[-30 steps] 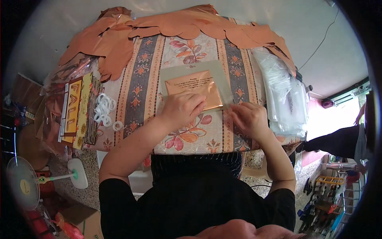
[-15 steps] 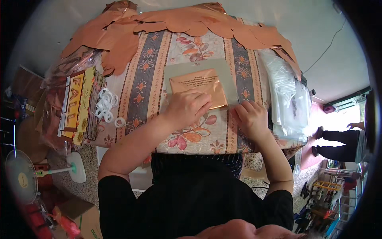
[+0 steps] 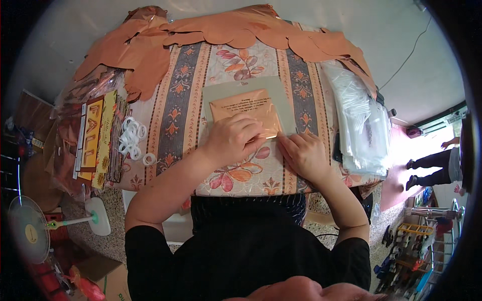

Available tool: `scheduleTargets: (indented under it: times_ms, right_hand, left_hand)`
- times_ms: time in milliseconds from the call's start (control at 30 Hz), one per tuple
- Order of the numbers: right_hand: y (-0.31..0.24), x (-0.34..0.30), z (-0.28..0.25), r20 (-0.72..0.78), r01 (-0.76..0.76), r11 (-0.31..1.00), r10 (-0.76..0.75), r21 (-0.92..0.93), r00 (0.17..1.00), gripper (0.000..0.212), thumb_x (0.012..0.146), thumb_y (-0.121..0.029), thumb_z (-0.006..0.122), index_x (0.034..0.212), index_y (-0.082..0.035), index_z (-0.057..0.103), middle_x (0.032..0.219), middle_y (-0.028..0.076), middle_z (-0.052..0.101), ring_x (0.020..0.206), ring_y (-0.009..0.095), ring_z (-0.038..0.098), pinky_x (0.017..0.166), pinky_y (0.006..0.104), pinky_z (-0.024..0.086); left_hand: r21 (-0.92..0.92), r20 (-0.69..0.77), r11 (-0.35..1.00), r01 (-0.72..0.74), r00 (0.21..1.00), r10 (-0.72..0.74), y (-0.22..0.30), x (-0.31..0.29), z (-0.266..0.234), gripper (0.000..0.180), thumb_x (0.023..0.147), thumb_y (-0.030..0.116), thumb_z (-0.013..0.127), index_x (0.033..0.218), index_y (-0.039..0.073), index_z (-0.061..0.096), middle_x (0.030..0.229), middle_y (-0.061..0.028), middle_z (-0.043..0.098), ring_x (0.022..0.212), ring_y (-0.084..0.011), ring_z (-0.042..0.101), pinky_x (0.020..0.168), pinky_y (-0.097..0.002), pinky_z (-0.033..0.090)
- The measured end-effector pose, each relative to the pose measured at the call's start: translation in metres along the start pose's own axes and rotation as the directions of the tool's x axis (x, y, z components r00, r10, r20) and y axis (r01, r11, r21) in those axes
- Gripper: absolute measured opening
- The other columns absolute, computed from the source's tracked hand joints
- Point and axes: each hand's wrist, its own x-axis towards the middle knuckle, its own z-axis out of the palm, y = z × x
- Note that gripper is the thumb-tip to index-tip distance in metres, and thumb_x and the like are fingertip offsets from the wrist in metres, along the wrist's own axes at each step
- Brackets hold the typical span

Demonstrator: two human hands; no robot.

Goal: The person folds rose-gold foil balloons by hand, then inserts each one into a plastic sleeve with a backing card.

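A flat clear plastic bag with dark print lies mid-table, a folded orange-brown sheet inside it. It rests on a larger grey-green rectangular sheet, whose border shows around it. My left hand is over the bag's near left part, with fingers bent together and pressed at its near edge. At the near right corner, my right hand is closed, its thumb and fingers pinching the bag's edge. The fingertips of both hands are partly hidden, so the exact grip is hard to see.
Orange-brown scalloped cutouts lie along the table's far edge. To the left are stacked printed cards and white rings. A pile of clear bags sits right. A fan stands lower left; another person is far right.
My right hand has moved left, closer to my left hand and onto the bag's near right corner. My left hand stays on the bag with little change.
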Motion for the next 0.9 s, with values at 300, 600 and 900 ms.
scheduleTargets:
  times_ms: [300,600,900]
  right_hand:
    - [-0.002,-0.002,0.002,-0.006,-0.036,0.997,0.036,0.075,0.999,0.022,0.083,-0.014,0.067,0.103,-0.004,0.067,0.07,0.006,0.062,0.061,0.023,0.061,0.059,0.0363,0.048]
    - [-0.001,-0.001,0.0,-0.003,-0.032,0.991,0.032,0.127,0.999,0.02,0.083,-0.013,0.068,0.1,-0.004,0.066,0.071,0.006,0.064,0.062,0.024,0.063,0.057,0.037,0.048]
    - [0.011,-0.008,-0.018,-0.021,-0.236,0.873,0.271,0.428,0.962,0.012,0.08,-0.01,0.07,0.09,-0.003,0.07,0.076,0.012,0.067,0.065,0.029,0.066,0.059,0.0365,0.052]
  left_hand:
    - [-0.003,0.053,1.0,-0.007,0.999,0.007,0.0,0.001,-0.004,0.019,0.079,0.014,0.073,0.094,0.004,0.068,0.11,-0.0105,0.065,0.11,-0.0285,0.059,0.095,-0.04,0.046]
    - [-0.006,0.134,0.999,0.035,0.99,-0.034,0.001,0.0,-0.004,0.02,0.083,0.015,0.07,0.1,0.004,0.067,0.113,-0.0102,0.062,0.116,-0.0299,0.055,0.098,-0.0416,0.044]
    - [-0.019,0.207,0.999,0.049,0.977,-0.044,-0.005,-0.004,-0.006,0.024,0.087,0.014,0.066,0.109,0.006,0.063,0.122,-0.0099,0.056,0.122,-0.0304,0.051,0.103,-0.0423,0.039]
